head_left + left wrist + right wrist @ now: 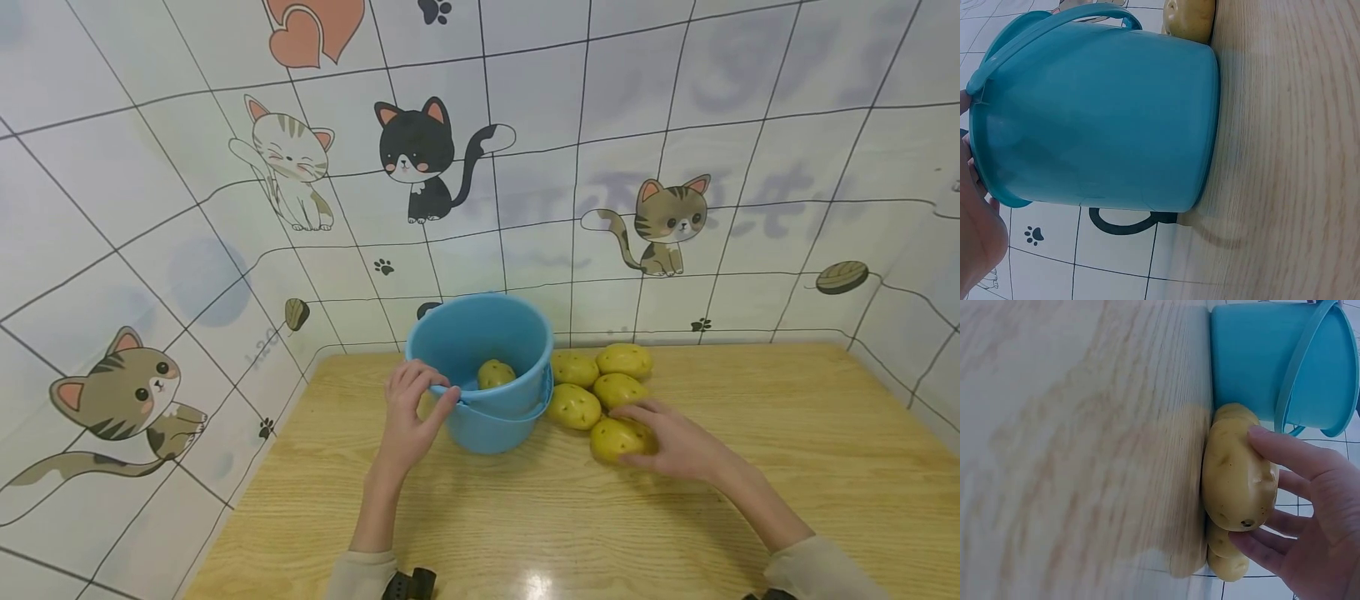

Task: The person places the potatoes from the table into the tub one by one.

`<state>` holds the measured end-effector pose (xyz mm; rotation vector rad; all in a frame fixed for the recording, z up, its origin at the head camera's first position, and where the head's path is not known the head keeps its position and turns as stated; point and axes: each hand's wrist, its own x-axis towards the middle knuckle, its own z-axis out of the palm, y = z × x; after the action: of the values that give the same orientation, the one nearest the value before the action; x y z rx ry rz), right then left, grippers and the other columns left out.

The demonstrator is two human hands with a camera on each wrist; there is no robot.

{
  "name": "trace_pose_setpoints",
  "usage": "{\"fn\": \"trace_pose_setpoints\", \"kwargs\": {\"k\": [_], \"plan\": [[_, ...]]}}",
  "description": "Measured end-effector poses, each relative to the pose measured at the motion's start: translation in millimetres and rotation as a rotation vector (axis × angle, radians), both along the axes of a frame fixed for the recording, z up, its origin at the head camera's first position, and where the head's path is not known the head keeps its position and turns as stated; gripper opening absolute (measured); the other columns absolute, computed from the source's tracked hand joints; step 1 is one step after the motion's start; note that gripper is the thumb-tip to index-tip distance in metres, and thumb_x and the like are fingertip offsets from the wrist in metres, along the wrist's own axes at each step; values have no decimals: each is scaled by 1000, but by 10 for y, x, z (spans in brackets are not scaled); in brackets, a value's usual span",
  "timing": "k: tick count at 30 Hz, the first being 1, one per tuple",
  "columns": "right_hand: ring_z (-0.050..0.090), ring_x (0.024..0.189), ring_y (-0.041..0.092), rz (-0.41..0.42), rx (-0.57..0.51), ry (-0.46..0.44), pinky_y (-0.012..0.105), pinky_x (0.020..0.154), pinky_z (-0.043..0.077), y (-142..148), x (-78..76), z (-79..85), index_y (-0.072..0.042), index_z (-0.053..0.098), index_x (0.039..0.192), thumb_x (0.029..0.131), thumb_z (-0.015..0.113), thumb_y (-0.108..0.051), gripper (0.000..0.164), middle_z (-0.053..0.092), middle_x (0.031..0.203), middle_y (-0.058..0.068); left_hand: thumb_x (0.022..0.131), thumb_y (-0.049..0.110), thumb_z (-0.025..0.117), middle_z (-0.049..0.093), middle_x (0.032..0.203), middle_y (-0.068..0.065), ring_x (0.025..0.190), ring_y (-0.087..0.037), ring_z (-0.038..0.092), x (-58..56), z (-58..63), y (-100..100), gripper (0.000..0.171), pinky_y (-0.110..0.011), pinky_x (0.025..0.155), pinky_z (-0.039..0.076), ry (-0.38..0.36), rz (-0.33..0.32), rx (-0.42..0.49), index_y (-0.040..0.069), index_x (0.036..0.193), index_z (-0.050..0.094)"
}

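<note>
A blue bucket (pixel 491 429) stands upright with its handle hanging down on the near side, and one potato (pixel 496 374) lies inside. My left hand (pixel 411 411) grips the bucket's rim at the near left, fingers over the edge and thumb along the front. Right of the bucket, my right hand (pixel 670 439) holds the nearest potato (pixel 617 439) of a group, thumb on one side and fingers on the other. The right wrist view shows that potato (pixel 1235 478) low at the table, between thumb and fingertips.
Several more potatoes, such as a front one (pixel 575 407) and a back one (pixel 625 360), lie close together beside the bucket. They rest on a wooden table (pixel 480 521). Behind and to the left rise walls (pixel 540 283) with a cat-and-grid pattern.
</note>
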<state>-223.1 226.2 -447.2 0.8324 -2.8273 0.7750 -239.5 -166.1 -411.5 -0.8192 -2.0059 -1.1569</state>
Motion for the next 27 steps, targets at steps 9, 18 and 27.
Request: {"fn": "trace_pose_setpoints", "kwargs": {"k": [9,18,27], "plan": [[59,118,44,59,4,-69,63,97,44,-2,-6,16,-4,57,136,78,86,-28,70,62,130,20,87,7,70,57,93,-5,109,-34,46,-5,-2,1,10,-60,101,19,7,2,1,14,89,64],[63,110,35,32,-4,-65,56,92,50,8,-1,34,-4,59,135,80,85,-35,68,65,125,17,86,-1,68,54,88,-15,104,-42,45,169,221,117,8,-63,97,19,15,8,19,2,84,61],[65,102,27,-7,-25,-39,46,84,54,2,22,168,0,55,139,82,83,-37,74,65,126,19,84,-1,69,55,90,-11,105,-39,45,65,95,74,10,-62,99,18,13,10,15,6,86,62]]}}
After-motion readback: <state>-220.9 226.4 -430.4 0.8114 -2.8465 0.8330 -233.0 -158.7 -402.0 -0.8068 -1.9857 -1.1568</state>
